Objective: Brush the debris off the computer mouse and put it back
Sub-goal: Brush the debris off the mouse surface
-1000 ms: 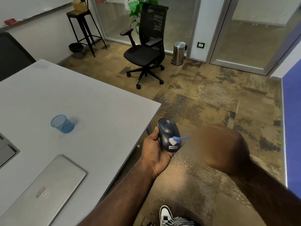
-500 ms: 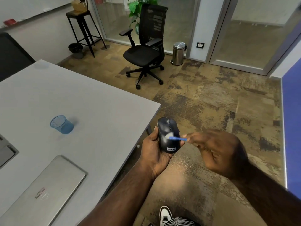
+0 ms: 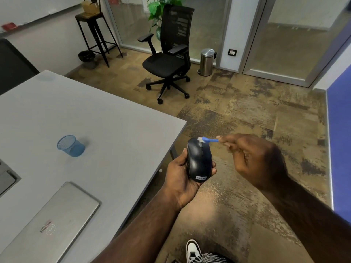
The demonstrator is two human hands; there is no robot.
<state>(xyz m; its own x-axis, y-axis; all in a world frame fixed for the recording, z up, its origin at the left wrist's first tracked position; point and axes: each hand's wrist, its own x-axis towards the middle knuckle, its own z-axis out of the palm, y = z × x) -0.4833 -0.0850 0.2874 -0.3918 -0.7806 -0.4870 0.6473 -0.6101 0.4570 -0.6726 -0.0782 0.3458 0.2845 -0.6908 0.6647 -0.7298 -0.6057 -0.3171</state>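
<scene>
A dark computer mouse (image 3: pixel 199 160) with a small brand label at its near end lies in my left hand (image 3: pixel 180 175), held off the table's right edge above the floor. My right hand (image 3: pixel 254 158) pinches a small blue brush (image 3: pixel 208 139) by its handle. The brush's white bristles touch the far front end of the mouse, near the scroll wheel. Fingers of my left hand wrap both sides of the mouse.
The grey table (image 3: pixel 79 133) to the left carries a blue mesh cup (image 3: pixel 70 146) and a shut silver laptop (image 3: pixel 51 223). A black office chair (image 3: pixel 169 57), a steel bin (image 3: pixel 207 61) and a tall stool (image 3: pixel 95 33) stand on the carpet beyond.
The brush has travelled from the near end of the mouse, by the label, up to its far front end. My right hand moved forward with it. The mouse stayed in my left hand.
</scene>
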